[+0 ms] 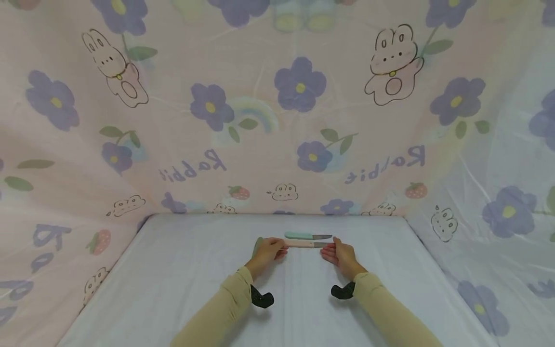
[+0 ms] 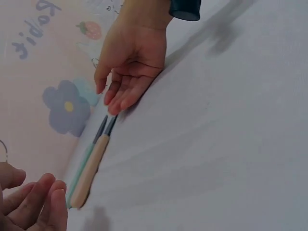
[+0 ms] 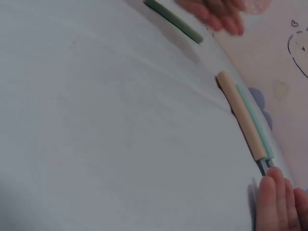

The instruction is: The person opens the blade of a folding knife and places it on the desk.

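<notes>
I see both hands low over a white sheet (image 1: 182, 279), meeting around two small knives that lie side by side near the far edge.

Left hand (image 1: 268, 250): fingers loosely bent and a little apart, clamped on nothing that I can see. In the left wrist view its fingertips (image 2: 45, 199) hover just short of the butt of the peach-handled knife (image 1: 303, 244); whether they touch it I cannot tell. A dark green stick (image 3: 174, 21) lies just beside these fingers, on their outer side, partly hidden by them in the head view.

Right hand (image 1: 340, 255): palm turned inward, fingers straight and close together, gripping nothing. Its fingertips (image 3: 272, 197) sit right at the blade end of the peach-handled knife; in the right wrist view they look to be at or against the dark blade tip, contact not certain.

The peach-handled knife runs between the two sets of fingertips, handle toward the left fingers, blade toward the right ones. The mint-handled knife (image 1: 305, 235) lies parallel just beyond it, on the far side of the fingers, close enough that the two handles seem to touch.

A pink cloth (image 1: 277, 120) printed with purple flowers and rabbits rises behind the knives, past the fingertips
</notes>
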Motion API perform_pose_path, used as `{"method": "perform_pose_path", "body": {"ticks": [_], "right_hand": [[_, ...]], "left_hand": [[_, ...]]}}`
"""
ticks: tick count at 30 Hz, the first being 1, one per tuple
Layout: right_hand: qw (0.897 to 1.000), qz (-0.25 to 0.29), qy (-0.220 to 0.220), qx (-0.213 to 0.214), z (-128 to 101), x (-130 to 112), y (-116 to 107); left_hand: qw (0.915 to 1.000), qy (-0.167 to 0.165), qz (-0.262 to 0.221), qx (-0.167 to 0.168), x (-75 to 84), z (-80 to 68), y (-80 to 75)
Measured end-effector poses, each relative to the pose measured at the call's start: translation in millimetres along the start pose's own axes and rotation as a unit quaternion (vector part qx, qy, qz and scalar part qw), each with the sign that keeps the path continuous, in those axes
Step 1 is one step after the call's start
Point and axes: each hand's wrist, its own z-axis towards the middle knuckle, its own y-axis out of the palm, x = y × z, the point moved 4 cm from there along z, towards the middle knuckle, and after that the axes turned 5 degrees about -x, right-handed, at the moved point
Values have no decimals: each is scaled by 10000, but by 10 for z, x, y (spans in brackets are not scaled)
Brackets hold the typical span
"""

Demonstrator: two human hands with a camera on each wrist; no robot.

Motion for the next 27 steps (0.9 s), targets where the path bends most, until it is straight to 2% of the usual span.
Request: {"method": "perform_pose_path", "body": {"ticks": [7, 13, 16, 19, 24, 27], "right_hand": [[9985, -277, -207, -418, -100, -24, 298], [9930, -456, -225, -1069, -201, -38, 663], [9884, -434, -217, -1439, -234, -5, 841], [9834, -506, -106, -1739, -260, 74, 996], [9756, -722, 160, -2067, -250, 223, 1202], [9739, -663, 182, -2165, -209, 254, 1335]], "left_hand": [[9941, 462, 762, 622, 364, -166, -394], [9833, 675, 1307, 1074, 539, -302, -644], [9766, 567, 1680, 1219, 506, -349, -730], [9723, 330, 1939, 1266, 379, -376, -771], [9626, 89, 2391, 1272, 161, -385, -762], [9611, 10, 2449, 1279, 87, -355, -755]]}}
